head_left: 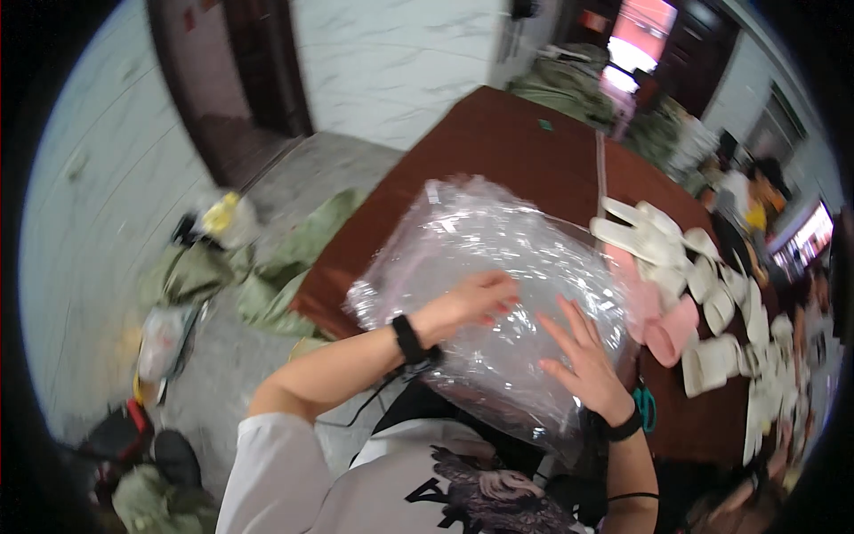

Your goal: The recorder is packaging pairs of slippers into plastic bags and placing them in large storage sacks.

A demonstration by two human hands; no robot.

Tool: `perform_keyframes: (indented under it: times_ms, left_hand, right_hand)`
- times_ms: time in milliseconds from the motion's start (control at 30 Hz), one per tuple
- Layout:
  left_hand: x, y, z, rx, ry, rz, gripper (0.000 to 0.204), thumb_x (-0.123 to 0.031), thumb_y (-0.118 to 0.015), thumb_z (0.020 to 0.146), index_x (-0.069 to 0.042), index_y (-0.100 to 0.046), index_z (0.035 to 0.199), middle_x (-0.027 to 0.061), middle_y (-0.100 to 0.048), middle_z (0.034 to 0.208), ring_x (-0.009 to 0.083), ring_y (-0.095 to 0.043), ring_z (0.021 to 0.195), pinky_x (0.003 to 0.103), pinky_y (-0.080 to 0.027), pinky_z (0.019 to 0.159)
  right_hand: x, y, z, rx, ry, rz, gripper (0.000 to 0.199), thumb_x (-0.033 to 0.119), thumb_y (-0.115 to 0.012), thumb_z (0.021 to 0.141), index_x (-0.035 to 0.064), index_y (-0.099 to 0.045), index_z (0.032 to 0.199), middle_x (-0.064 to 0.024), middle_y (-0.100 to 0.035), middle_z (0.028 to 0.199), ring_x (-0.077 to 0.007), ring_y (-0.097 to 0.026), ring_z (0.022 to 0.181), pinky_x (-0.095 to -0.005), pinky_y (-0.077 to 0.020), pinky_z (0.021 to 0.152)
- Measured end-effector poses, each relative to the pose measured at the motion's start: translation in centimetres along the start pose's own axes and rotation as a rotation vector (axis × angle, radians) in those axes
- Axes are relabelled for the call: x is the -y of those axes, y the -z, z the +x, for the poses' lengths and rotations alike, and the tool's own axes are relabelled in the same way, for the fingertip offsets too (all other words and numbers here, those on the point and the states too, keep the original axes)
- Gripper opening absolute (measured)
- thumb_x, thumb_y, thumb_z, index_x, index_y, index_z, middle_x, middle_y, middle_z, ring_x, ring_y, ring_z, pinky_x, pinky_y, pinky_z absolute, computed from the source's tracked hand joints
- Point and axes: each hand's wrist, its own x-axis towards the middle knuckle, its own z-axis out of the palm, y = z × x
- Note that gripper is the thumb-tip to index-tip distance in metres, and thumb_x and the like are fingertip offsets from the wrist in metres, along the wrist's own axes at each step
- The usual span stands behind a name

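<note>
The plastic (507, 227) hides part of the table (503, 133) from me. The left hand (476, 298) is blurred; I cannot tell whether it pinches the plastic. The green piece (545, 125) is too small to recognise.

On the table (476, 129), at the near left part, plastic film (525, 254). Over this film, left hand (483, 299), and to its right, right hand (584, 358). On the right side of the table, slippers (719, 307), some of them just beside the film. Near the right hand, scissors (644, 403). To the left of the table, on the floor (329, 160), sacks (271, 301). Behind these, a doorway (233, 93) in the wall (391, 67).
</note>
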Motion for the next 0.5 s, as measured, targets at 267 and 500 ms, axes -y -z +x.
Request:
perform_keyframes:
  times_ms: [267, 500]
  left_hand:
    - [-4.9, 5.6, -10.7, -0.189, -0.611, -0.232, 0.025, -0.02, -0.054, 0.099, -0.001, -0.065, 0.111, 0.0085, -0.067, 0.109, 0.0153, -0.061, 0.104, 0.031, -0.047, 0.093]
    - [9.9, 29.7, -14.2, -1.206, -0.455, 0.134, 0.025, -0.02, -0.055, 0.096, 0.0, -0.069, 0.097, 0.008, -0.071, 0.088, 0.0165, -0.067, 0.084, 0.032, -0.053, 0.08]
  right_hand:
    - [-2.7, -3.5, 0.9, 0.106, 0.032, 0.129, 0.056, 0.026, -0.066, 0.086, 0.0102, -0.053, 0.138, -0.0207, -0.038, 0.149, -0.0427, -0.031, 0.139, -0.0506, -0.0236, 0.114]
    - [-2.7, -3.8, 1.1, 0.106, 0.043, 0.09, 0.058, 0.028, -0.063, 0.084, 0.0033, -0.053, 0.135, -0.0212, -0.038, 0.149, -0.0424, -0.031, 0.14, -0.0505, -0.0199, 0.115]
